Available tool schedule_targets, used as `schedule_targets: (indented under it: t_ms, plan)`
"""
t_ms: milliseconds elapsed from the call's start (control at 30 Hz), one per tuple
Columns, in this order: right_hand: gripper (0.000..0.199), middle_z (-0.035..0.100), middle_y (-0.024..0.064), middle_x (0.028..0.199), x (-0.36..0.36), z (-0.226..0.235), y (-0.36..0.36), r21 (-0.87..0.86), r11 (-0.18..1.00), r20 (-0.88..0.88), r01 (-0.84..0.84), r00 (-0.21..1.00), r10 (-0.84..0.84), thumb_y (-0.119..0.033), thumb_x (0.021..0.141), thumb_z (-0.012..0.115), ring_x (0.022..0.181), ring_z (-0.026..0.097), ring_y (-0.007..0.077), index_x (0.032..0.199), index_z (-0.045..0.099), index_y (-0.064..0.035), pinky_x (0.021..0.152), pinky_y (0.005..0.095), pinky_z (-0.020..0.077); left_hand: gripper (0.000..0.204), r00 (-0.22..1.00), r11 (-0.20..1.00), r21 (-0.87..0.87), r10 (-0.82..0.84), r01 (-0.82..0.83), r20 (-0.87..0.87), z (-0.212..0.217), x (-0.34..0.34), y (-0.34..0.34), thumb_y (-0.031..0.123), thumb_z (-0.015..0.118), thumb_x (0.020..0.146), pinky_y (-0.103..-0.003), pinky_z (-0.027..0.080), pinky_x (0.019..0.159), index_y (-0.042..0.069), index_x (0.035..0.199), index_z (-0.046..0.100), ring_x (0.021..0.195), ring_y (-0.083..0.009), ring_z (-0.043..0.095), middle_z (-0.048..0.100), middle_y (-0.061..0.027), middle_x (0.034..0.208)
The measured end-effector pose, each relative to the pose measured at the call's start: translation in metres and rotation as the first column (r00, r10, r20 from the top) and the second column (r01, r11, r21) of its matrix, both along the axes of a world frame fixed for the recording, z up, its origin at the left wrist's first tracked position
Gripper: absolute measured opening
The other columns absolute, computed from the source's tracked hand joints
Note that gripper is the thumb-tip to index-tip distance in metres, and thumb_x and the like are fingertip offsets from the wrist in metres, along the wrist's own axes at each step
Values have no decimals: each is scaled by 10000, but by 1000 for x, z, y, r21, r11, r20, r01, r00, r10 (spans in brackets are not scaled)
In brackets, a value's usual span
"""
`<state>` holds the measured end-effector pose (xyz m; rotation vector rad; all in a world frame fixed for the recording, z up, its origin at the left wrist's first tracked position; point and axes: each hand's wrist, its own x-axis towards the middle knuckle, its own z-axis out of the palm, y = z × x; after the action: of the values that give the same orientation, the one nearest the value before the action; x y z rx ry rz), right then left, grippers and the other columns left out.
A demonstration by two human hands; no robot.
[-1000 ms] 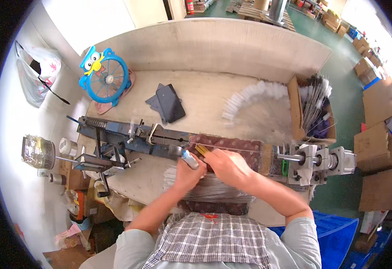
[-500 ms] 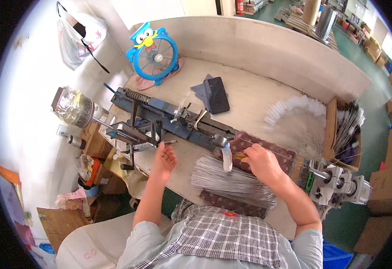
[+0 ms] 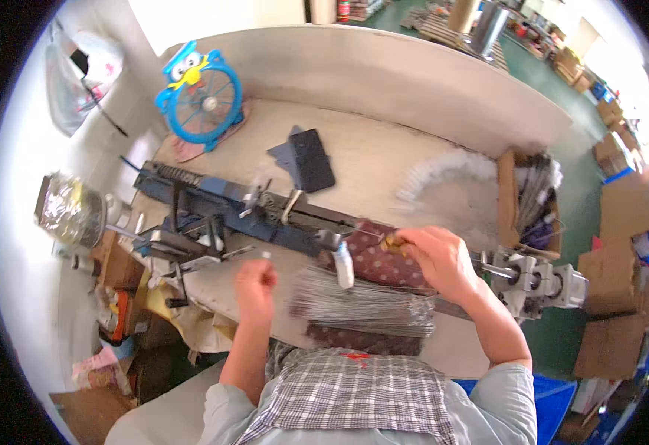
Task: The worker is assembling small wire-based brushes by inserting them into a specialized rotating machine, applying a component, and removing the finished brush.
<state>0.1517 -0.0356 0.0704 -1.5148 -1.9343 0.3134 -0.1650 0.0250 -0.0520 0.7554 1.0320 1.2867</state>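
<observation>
My left hand (image 3: 255,289) is closed over the near side of the table, with a small white piece (image 3: 266,255) at its fingertips. My right hand (image 3: 443,261) is wrapped around a small yellow-brown object (image 3: 394,244), too blurred to name exactly. A thin wire (image 3: 369,233) shows beside that object. Beneath and left of the right hand lies a brown polka-dot cloth (image 3: 386,267). A bundle of thin grey wires (image 3: 361,305) rests nearer my body. Between the hands, a white handle (image 3: 344,268) sticks out from a long dark metal machine (image 3: 265,222).
A metal spindle unit (image 3: 536,280) stands at the right table edge. Behind are a blue toy-shaped fan (image 3: 204,104), a dark phone-like slab (image 3: 313,159), a fan of white-tipped wires (image 3: 443,174) and a cardboard box (image 3: 507,196). A clear jar (image 3: 76,210) sits at left.
My left hand has gone from open fingers to a closed pinch with a white piece at its tips. My right hand has moved rightward along the cloth, still holding the yellow-brown object. The view has shifted.
</observation>
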Motion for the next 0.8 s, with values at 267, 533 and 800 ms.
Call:
schedule_targets:
  t_ms: [267, 533, 800]
  plan:
    - [197, 655, 147, 826, 21, -7, -9, -273, 957, -333, 101, 923, -193, -99, 820, 633, 693, 608, 243, 995, 655, -12, 651, 310, 475, 148, 858, 858, -48, -508, 511, 74, 54, 167, -32, 137, 583, 896, -231, 421, 578, 5, 875, 648, 625, -91, 542, 638, -58, 777]
    - [188, 655, 128, 801, 39, -16, -22, -375, 927, -558, -4, 799, -223, -101, 810, 644, 680, 602, 226, 977, 657, -16, 652, 306, 478, 158, 809, 806, 82, -579, 587, -103, 42, 188, -36, 156, 574, 915, -205, 414, 565, 18, 953, 641, 637, -62, 535, 639, -39, 789]
    - [130, 627, 78, 780, 17, -2, -4, 145, 985, 68, 92, 992, -103, -146, 744, 668, 769, 594, 269, 848, 655, -69, 691, 389, 486, 182, 951, 948, -116, -281, 296, 132, 58, 159, -30, 210, 568, 928, -194, 412, 555, 41, 943, 634, 582, -60, 504, 619, -17, 780]
